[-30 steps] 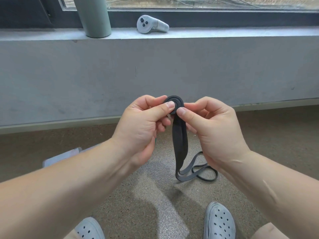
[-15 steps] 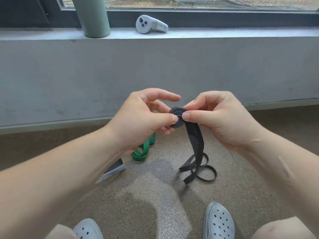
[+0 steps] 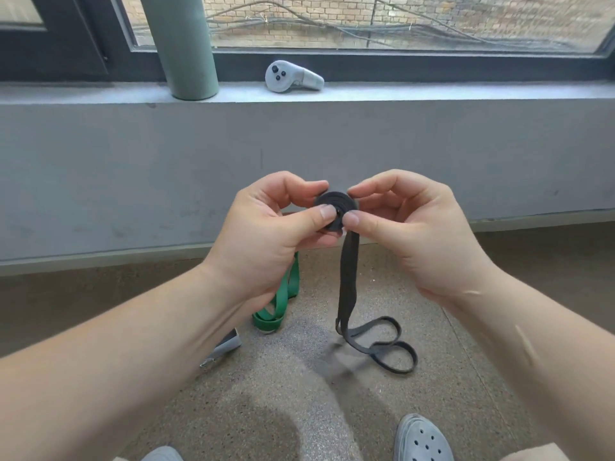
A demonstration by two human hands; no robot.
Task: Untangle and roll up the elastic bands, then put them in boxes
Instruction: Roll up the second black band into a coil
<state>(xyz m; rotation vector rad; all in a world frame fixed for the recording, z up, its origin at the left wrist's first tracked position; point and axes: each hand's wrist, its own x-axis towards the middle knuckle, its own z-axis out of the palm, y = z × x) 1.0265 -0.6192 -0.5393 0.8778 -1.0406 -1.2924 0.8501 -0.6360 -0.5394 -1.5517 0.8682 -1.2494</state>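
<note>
Above floor [image 3: 466,377], left hand [image 3: 276,234], right hand [image 3: 416,234] pinch black band [image 3: 336,204] coil.

Room around the black band [image 3: 346,287]
Bare floor [image 3: 442,394] opens to its right; the green band [image 3: 276,311] and a box corner [image 3: 223,347] lie left, the grey wall [image 3: 332,144] stands behind, a clog [image 3: 422,437] nearer.

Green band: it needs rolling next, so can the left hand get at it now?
Not yet, probably: the left hand pinches the black roll. Once freed, likely yes, since the green band lies uncovered on the floor below it.
</note>
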